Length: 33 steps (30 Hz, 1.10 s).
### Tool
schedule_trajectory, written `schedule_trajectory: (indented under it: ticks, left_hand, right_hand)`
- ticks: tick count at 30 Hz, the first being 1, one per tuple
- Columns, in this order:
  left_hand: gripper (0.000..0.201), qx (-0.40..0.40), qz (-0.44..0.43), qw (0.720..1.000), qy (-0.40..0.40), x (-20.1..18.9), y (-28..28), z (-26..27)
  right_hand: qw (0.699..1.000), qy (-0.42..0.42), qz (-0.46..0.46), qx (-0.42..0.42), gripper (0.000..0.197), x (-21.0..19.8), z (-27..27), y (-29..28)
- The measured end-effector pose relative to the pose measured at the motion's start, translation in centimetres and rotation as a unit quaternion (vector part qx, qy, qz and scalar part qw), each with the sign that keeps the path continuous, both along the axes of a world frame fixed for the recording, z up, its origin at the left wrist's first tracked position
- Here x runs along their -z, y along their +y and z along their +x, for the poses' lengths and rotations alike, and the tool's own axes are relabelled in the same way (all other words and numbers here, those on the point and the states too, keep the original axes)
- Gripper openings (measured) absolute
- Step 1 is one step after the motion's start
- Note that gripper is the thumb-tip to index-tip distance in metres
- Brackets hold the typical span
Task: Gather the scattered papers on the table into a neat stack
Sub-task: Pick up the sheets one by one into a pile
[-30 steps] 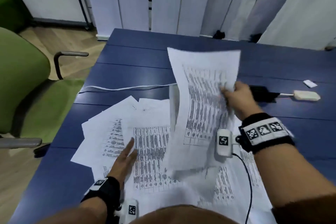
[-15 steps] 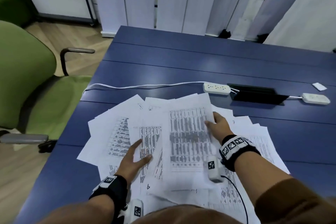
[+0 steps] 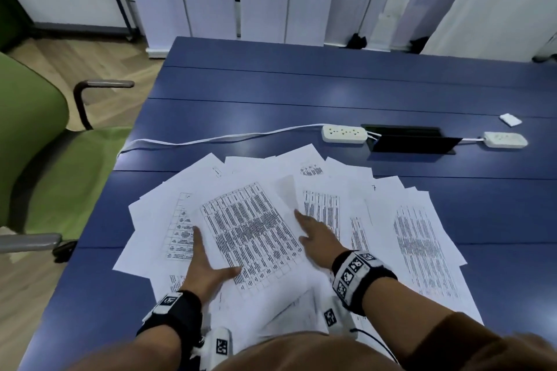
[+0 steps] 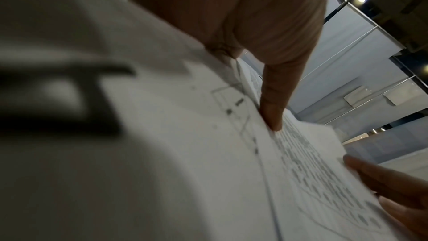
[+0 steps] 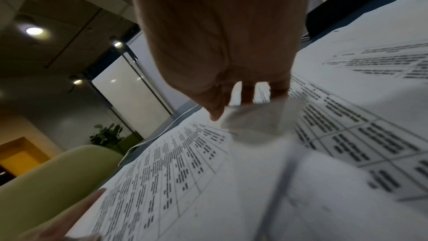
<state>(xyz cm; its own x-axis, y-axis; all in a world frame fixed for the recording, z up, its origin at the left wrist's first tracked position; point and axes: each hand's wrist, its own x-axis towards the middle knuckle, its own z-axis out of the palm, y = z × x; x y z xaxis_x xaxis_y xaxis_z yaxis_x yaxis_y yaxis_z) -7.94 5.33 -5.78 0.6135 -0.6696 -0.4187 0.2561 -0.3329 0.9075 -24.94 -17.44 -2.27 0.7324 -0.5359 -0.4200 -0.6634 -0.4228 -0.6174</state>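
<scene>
Over on the far left there's a green chair (image 3: 36, 141) with a curved metal armrest, sitting on wood-look flooring just beside the dark blue surface (image 3: 271, 84), which has a smooth, slightly glossy top split by thin seams. A white cable runs across it to a white power strip (image 3: 344, 133).

Nearest the camera, the papers (image 3: 422, 238) are fanned out in a loose overlapping arc: thin white sheets printed with dense black tables, their long axes splaying outward like spokes, corners pointing every which way.

My left hand (image 3: 208, 265) lies flat on the pile, fingers straight, thumb stuck out to the right onto the top sheet (image 3: 250, 235). That sheet's long axis runs away from me, tilted a bit to the left. From the left wrist view one finger (image 4: 273, 113) presses right at a sheet edge; it's blurry there.

Right hand (image 3: 316, 235) is on the other side of that sheet, grip spread and flat, fingertips pointing up-left; the right wrist view shows the fingers (image 5: 280, 87) touching paper, holding nothing.

Compared with a second ago, the sheet I had lifted upright in the right hand is now down flat on the pile, and both hands bracket it.

Further right: a black tablet-like slab (image 3: 413, 141), a second white power strip (image 3: 505, 139), and a small white scrap (image 3: 510, 119).
</scene>
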Motion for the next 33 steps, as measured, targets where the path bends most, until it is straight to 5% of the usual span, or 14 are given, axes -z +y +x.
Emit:
schedule_trajectory:
  ticks: [2, 4, 6, 9, 16, 19, 25, 29, 33]
  left_hand:
    - [0.153, -0.007, -0.004, 1.000, 0.012, 0.2, 0.2, 0.1]
    - [0.154, -0.014, -0.008, 1.000, 0.018, 0.1, 0.2, 0.0]
    - [0.151, -0.016, -0.013, 1.000, 0.018, -0.1, 0.2, 0.0]
    - [0.130, -0.009, -0.028, 1.000, 0.009, -0.4, -0.1, 0.2]
    - [0.094, -0.015, -0.032, 0.999, 0.030, -0.5, -0.3, 0.0]
    - [0.100, -0.017, -0.032, 0.998, 0.044, -1.0, -0.4, -0.2]
    - [0.104, -0.032, -0.053, 0.997, 0.053, -1.3, -0.6, -0.5]
    - [0.101, -0.031, -0.048, 0.997, 0.049, -1.2, -0.7, -0.4]
    - [0.076, -0.041, -0.028, 0.997, 0.065, -0.8, -0.5, 0.0]
  right_hand:
    - [0.999, -0.050, 0.010, 0.000, 0.073, -0.6, -0.7, -0.4]
    - [0.994, -0.028, -0.057, 0.094, 0.073, -0.8, -2.1, -1.4]
    - [0.953, 0.087, -0.145, 0.252, 0.060, -1.7, -4.2, -2.7]
    - [0.894, 0.199, -0.092, 0.391, 0.069, -2.8, -7.4, -4.2]
    - [0.928, -0.013, 0.161, 0.335, 0.101, -2.5, -7.3, -2.7]
    - [0.940, 0.000, 0.089, 0.329, 0.089, -3.0, -6.3, -2.3]
    - [0.911, -0.107, -0.136, 0.375, 0.016, -10.4, -6.2, -5.8]
    - [0.884, -0.315, -0.053, 0.341, 0.021, -17.6, -6.0, -7.4]
    - [0.868, -0.376, 0.059, 0.318, 0.033, -20.2, -4.7, -6.7]
